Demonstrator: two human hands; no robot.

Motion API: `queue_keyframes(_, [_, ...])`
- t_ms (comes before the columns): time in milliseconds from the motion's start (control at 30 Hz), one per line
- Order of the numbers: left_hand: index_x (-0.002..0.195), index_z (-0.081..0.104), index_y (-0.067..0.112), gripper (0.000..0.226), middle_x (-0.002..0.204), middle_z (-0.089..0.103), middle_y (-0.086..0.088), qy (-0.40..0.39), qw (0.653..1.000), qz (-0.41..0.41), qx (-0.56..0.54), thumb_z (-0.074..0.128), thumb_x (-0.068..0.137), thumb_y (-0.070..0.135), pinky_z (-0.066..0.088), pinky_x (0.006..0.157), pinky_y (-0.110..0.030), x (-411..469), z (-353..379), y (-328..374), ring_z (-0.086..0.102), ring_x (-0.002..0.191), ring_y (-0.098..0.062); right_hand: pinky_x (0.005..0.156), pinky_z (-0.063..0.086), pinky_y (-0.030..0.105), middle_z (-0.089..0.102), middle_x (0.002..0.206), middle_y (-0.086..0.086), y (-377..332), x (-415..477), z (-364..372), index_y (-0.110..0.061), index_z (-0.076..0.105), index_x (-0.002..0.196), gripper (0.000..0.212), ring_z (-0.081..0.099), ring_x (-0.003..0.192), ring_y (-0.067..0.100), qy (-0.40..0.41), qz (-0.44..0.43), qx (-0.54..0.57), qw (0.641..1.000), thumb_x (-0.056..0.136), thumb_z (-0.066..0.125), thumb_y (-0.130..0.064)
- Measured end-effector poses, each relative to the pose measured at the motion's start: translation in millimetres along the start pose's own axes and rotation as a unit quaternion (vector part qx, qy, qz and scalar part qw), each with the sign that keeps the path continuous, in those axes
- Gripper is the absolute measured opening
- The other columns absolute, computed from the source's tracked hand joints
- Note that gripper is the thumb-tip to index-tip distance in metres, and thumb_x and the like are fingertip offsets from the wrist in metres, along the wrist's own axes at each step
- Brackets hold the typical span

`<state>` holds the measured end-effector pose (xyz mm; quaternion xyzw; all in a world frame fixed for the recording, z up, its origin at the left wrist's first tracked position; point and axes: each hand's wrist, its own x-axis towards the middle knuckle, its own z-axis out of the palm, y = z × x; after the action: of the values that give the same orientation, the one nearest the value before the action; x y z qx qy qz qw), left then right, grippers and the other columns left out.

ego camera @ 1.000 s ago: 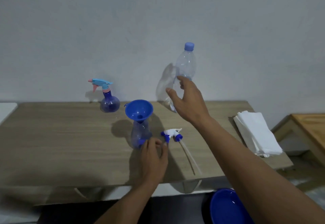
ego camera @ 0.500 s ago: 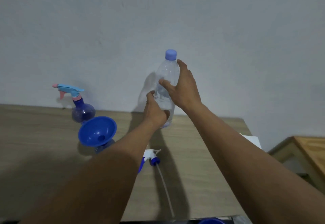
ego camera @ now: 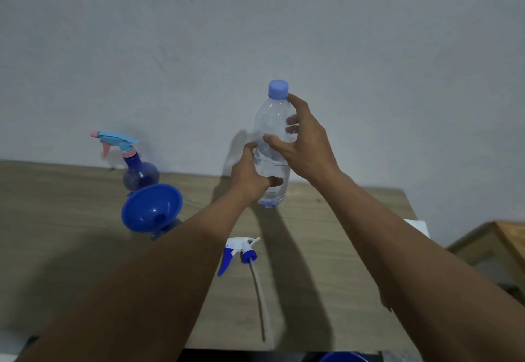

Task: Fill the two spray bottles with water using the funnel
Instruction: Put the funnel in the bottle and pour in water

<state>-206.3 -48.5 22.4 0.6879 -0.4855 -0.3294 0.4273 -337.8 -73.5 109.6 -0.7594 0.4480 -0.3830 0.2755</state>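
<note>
A clear water bottle (ego camera: 271, 134) with a light blue cap (ego camera: 278, 88) stands near the wall. My left hand (ego camera: 250, 173) grips its lower body. My right hand (ego camera: 305, 141) holds its upper part, fingers curled round just below the cap. A blue funnel (ego camera: 152, 207) sits in the neck of an open spray bottle (ego camera: 167, 226), mostly hidden beneath it. A second blue spray bottle (ego camera: 140, 174) with a light blue and pink trigger head stands behind, by the wall. A white and blue spray head (ego camera: 240, 251) with its long tube lies on the wooden table (ego camera: 71, 219).
White paper towels (ego camera: 417, 225) show at the table's right edge behind my right arm. A lower wooden surface (ego camera: 508, 236) stands to the right. A blue bowl rim (ego camera: 345, 357) peeks below the table's front edge.
My left hand left the open spray bottle and took the water bottle's lower body. My right hand closed on its upper part. The bottle now appears upright rather than leaning; the camera moved closer.
</note>
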Motion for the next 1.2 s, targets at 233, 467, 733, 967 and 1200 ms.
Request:
queue_keyframes(233, [0.132,0.044,0.037,0.088,0.116,0.067,0.008,-0.022,0.999,0.012,-0.029,0.089,0.056,0.039,0.056,0.091,-0.041,-55.6,12.5,11.3,0.065,0.103,-0.017,0.081,0.048,0.017,0.058,0.113,-0.005,-13.7,-45.6,-39.7,-0.034,0.038,0.145,0.080,0.063,0.099,0.010,-0.008,0.021,0.009,1.000,0.079,0.083,-0.033])
queue_keyframes(467, [0.125,0.045,0.041,0.085,0.111,0.067,0.009,-0.041,0.998,0.021,-0.033,0.090,0.053,0.033,0.058,0.087,-0.042,-111.7,23.4,8.5,0.065,0.100,-0.016,0.079,0.047,0.017,0.060,0.113,-0.005,-24.6,-105.6,-58.5,-0.036,0.039,0.143,0.080,0.063,0.099,0.006,0.008,0.053,0.008,0.999,0.076,0.085,-0.036])
queue_keyframes(733, [0.123,0.047,0.032,0.083,0.106,0.070,0.009,-0.069,0.996,0.040,-0.049,0.093,0.055,0.028,0.058,0.086,-0.038,-135.2,23.6,12.0,0.068,0.095,-0.013,0.081,0.052,0.021,0.060,0.117,-0.007,-38.3,-144.8,-57.0,-0.039,0.042,0.140,0.080,0.063,0.103,0.005,0.049,0.087,0.048,0.994,0.074,0.087,-0.037])
queue_keyframes(967, [0.135,0.046,0.020,0.089,0.121,0.065,0.003,-0.056,0.994,0.087,-0.033,0.093,0.060,0.031,0.052,0.094,-0.031,-137.8,24.5,16.1,0.064,0.109,-0.015,0.091,0.048,0.027,0.056,0.124,-0.006,-57.7,-136.9,-52.4,-0.035,0.042,0.141,0.063,0.058,0.112,0.011,0.090,0.110,0.088,0.986,0.087,0.071,-0.052])
queue_keyframes(1200, [0.127,0.048,0.031,0.085,0.115,0.066,0.008,-0.054,0.998,0.034,-0.024,0.091,0.056,0.049,0.052,0.094,-0.033,-131.8,31.2,17.3,0.063,0.105,-0.016,0.086,0.044,0.018,0.062,0.113,-0.011,-65.3,-120.9,-53.9,-0.029,0.050,0.114,0.026,0.060,0.109,0.008,0.119,0.078,0.080,0.987,0.096,0.064,-0.040])
